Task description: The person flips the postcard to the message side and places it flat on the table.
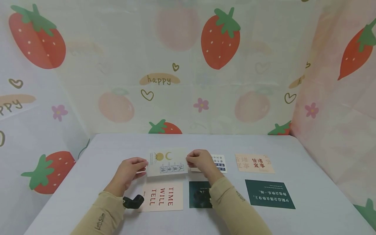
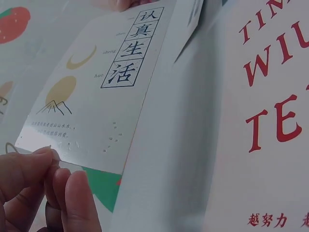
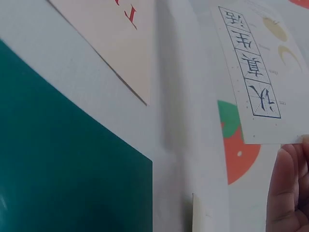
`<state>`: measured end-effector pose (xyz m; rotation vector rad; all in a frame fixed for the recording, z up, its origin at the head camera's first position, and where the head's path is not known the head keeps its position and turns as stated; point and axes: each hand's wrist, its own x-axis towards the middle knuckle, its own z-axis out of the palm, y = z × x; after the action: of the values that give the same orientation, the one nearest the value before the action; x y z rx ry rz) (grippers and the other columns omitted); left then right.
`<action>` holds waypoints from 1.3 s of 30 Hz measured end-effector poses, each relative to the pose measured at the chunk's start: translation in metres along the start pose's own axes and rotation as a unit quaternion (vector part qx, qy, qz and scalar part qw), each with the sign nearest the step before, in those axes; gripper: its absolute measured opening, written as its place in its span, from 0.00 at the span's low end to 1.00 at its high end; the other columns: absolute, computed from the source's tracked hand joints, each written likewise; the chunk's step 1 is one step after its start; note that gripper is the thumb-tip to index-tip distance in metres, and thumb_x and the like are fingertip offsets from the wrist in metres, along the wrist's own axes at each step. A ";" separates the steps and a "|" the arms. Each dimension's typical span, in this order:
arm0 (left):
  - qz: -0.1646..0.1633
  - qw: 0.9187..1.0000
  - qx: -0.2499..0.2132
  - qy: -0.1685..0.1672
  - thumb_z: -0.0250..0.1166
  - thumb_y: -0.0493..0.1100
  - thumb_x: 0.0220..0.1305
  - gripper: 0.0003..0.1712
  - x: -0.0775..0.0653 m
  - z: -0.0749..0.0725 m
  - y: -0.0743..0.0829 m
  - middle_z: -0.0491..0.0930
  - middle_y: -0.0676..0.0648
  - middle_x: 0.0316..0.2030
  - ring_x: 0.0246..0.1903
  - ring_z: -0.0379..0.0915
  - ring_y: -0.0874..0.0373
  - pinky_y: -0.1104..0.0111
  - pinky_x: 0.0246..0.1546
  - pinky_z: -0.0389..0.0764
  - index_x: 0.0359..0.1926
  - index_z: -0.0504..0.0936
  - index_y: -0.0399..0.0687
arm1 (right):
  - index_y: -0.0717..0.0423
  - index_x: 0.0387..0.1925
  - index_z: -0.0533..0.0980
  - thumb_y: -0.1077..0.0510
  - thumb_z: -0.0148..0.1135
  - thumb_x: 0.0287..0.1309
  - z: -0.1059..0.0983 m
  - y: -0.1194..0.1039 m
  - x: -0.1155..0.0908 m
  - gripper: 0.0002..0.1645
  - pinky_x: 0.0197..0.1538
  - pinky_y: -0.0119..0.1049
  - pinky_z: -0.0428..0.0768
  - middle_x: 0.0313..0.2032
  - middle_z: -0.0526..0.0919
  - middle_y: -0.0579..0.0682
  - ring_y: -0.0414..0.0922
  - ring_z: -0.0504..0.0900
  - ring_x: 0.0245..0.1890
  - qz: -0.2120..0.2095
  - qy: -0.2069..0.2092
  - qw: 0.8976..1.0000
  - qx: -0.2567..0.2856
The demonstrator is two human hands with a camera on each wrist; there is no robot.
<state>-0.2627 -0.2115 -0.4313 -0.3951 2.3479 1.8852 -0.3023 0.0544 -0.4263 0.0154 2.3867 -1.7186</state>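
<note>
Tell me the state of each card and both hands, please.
Moon card: raised, held at both ends.
Left hand: pinching one end.
Right hand: pinching the other.
TIME WILL TELL card: flat.
Middle green card: flat, partly hidden.
Right green card: flat.
Back right card: flat.
Blue-white card: flat, partly hidden.

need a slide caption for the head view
Left hand and right hand hold a white rectangular paper card by opposite ends above a white table

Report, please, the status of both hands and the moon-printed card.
Left hand and right hand pinching moon-printed card, opposite edges. Card raised above table. Nothing visibly in the way.
</note>
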 end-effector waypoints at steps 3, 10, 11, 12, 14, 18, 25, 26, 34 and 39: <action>0.003 1.000 -0.005 -0.001 0.62 0.44 0.60 0.15 0.000 0.001 -0.001 0.76 0.44 0.41 0.38 0.73 0.55 0.68 0.39 0.80 0.45 0.79 0.40 | 0.58 0.33 0.80 0.58 0.63 0.54 -0.001 0.002 0.001 0.07 0.42 0.40 0.81 0.29 0.80 0.51 0.43 0.81 0.29 -0.001 0.002 1.000 0.000; -0.007 1.000 -0.024 -0.012 0.61 0.41 0.60 0.14 -0.001 0.002 -0.002 0.78 0.45 0.33 0.32 0.75 0.58 0.68 0.36 0.80 0.45 0.78 0.38 | 0.59 0.35 0.80 0.58 0.62 0.54 -0.001 0.004 0.002 0.08 0.39 0.36 0.81 0.29 0.80 0.51 0.43 0.81 0.29 -0.007 0.006 1.000 0.000; -0.007 1.000 -0.025 -0.013 0.61 0.41 0.60 0.14 -0.001 0.003 -0.002 0.78 0.45 0.33 0.32 0.75 0.58 0.68 0.36 0.80 0.45 0.78 0.38 | 0.58 0.34 0.80 0.58 0.62 0.54 -0.001 0.005 0.002 0.07 0.39 0.36 0.81 0.29 0.80 0.51 0.43 0.81 0.29 -0.006 0.008 1.000 -0.001; -0.008 1.000 -0.025 -0.014 0.61 0.41 0.60 0.14 0.000 0.003 -0.003 0.79 0.45 0.33 0.32 0.76 0.58 0.68 0.36 0.80 0.45 0.78 0.38 | 0.57 0.33 0.81 0.58 0.62 0.54 -0.002 0.005 0.002 0.07 0.40 0.37 0.81 0.30 0.80 0.50 0.43 0.81 0.29 -0.005 0.010 1.000 -0.002; -0.007 1.000 -0.024 -0.016 0.60 0.41 0.61 0.14 0.000 0.003 -0.004 0.79 0.45 0.32 0.32 0.76 0.58 0.68 0.35 0.80 0.45 0.78 0.38 | 0.54 0.31 0.81 0.57 0.63 0.54 -0.002 0.006 0.002 0.05 0.41 0.39 0.80 0.30 0.81 0.50 0.43 0.81 0.29 -0.006 0.013 1.000 -0.007; -0.007 0.999 -0.027 -0.020 0.61 0.42 0.61 0.14 0.002 0.003 -0.006 0.80 0.45 0.32 0.31 0.77 0.58 0.68 0.35 0.80 0.45 0.78 0.37 | 0.50 0.29 0.81 0.55 0.63 0.53 -0.003 0.006 0.001 0.04 0.43 0.42 0.79 0.32 0.81 0.47 0.43 0.80 0.30 -0.003 0.017 1.000 -0.017; -0.011 0.999 -0.032 -0.025 0.59 0.41 0.61 0.14 0.001 0.003 -0.004 0.80 0.45 0.32 0.32 0.78 0.58 0.67 0.36 0.80 0.44 0.77 0.35 | 0.51 0.31 0.82 0.54 0.63 0.53 -0.006 0.008 0.001 0.05 0.41 0.41 0.80 0.30 0.81 0.49 0.44 0.79 0.29 -0.004 0.004 1.000 -0.010; -0.011 0.999 -0.034 -0.025 0.58 0.41 0.62 0.14 0.001 0.003 -0.004 0.80 0.44 0.32 0.32 0.78 0.58 0.67 0.36 0.80 0.44 0.77 0.35 | 0.51 0.31 0.82 0.54 0.63 0.54 -0.007 0.008 0.001 0.06 0.40 0.40 0.80 0.30 0.81 0.49 0.44 0.79 0.29 -0.006 0.001 1.000 -0.010; -0.025 0.998 -0.059 -0.022 0.53 0.45 0.66 0.19 0.001 0.003 -0.001 0.80 0.45 0.33 0.32 0.77 0.59 0.69 0.37 0.80 0.48 0.75 0.33 | 0.53 0.32 0.81 0.56 0.62 0.55 -0.006 0.008 0.001 0.06 0.37 0.35 0.81 0.28 0.83 0.50 0.44 0.80 0.29 -0.016 -0.019 1.000 0.006; -0.029 0.998 -0.056 -0.019 0.54 0.46 0.66 0.19 -0.001 0.002 -0.001 0.80 0.45 0.33 0.32 0.77 0.58 0.68 0.37 0.80 0.48 0.75 0.35 | 0.54 0.32 0.81 0.56 0.63 0.54 -0.005 0.008 0.001 0.06 0.39 0.38 0.81 0.28 0.83 0.49 0.43 0.81 0.28 -0.016 -0.028 0.999 0.010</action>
<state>-0.2621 -0.2093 -0.4329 -0.4300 2.1889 1.9859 -0.3036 0.0619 -0.4321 -0.0686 2.3423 -1.7328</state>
